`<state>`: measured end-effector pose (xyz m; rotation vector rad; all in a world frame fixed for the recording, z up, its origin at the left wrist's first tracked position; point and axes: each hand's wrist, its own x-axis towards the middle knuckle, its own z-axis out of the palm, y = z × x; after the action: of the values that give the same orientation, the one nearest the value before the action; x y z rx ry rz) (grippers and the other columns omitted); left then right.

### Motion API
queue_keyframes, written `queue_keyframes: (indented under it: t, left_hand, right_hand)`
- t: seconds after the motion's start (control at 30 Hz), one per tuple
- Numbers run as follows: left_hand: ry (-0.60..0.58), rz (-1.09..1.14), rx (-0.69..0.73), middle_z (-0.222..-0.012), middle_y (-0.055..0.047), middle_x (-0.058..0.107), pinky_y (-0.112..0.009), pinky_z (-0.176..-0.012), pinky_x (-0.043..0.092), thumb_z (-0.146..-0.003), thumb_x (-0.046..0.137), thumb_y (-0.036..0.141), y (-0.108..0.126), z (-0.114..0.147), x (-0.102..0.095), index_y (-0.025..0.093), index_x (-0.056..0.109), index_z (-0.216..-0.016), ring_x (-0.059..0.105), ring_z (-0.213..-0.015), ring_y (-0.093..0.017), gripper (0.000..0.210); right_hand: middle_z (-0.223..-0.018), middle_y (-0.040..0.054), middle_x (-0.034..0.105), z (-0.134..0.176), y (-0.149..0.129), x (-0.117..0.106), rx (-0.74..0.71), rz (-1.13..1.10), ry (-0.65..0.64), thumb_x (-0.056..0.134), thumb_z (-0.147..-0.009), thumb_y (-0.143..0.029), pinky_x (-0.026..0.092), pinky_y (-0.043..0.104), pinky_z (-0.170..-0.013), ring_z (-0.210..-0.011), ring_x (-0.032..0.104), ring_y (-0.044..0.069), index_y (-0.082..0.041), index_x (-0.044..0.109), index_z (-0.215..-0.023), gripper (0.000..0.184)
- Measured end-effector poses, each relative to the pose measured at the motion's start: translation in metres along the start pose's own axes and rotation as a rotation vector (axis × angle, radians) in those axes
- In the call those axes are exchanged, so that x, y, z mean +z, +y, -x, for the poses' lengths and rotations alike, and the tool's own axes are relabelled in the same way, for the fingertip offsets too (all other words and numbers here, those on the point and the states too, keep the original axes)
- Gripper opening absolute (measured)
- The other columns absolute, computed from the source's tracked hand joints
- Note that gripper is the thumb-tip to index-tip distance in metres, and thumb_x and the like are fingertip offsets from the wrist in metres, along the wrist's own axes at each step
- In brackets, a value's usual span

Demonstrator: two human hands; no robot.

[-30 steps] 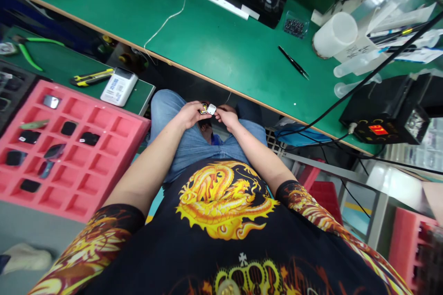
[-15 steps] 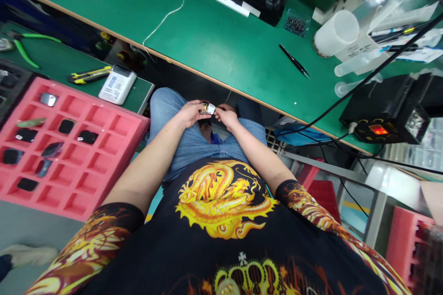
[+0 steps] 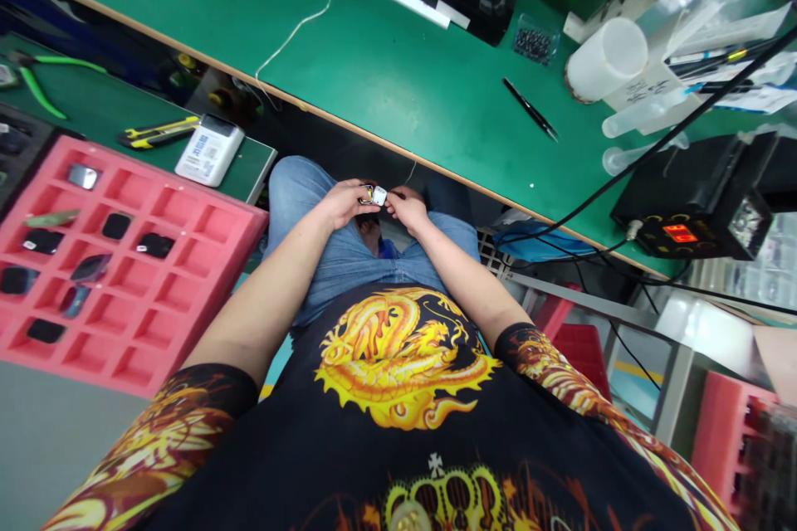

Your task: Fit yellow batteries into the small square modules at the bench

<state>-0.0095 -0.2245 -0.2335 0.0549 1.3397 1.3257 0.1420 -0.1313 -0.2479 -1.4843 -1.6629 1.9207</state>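
Over my lap, my left hand (image 3: 342, 204) is closed around a small opened device whose dark and yellow inside (image 3: 367, 195) shows between the fingers. A white, square, rounded part (image 3: 379, 196) of that device sticks out toward the right. My right hand (image 3: 408, 210) is pinched shut at the right edge of this white part. What its fingertips hold is too small to make out. Behind the right hand a thin pale strand (image 3: 412, 172) rises toward the bench edge.
The green bench (image 3: 398, 91) carries tweezers (image 3: 530, 109), a box of small screws (image 3: 534, 43), a white cup (image 3: 607, 60) and a black unit with a red display (image 3: 680, 233). Left stand a pink foam tray (image 3: 134, 274) with several small devices, a yellow cutter (image 3: 158, 133) and a white box (image 3: 210, 151).
Both hands stay almost still with the device. A person's shoe at the lower left has gone out of view. The view has shifted very slightly.
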Motion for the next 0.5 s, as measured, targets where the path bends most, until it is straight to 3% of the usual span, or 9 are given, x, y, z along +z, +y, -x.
queue_keyframes:
  t: [0.5]
  left_hand:
    - [0.006, -0.049, 0.028, -0.099, -0.015, 0.078, -0.038, -0.079, 0.069, -0.069, 0.089, 0.003, -0.0037, -0.0004, -0.0024, 0.010, 0.075, -0.099, 0.078, -0.087, -0.024, 0.034]
  right_hand:
    - [-0.078, -0.0028, 0.075, 0.0004, 0.0004, 0.0009, 0.001, 0.013, 0.002, 0.066, -0.100, -0.021, 0.044, 0.013, -0.051, -0.063, 0.066, 0.007, -0.019, 0.072, -0.096, 0.007]
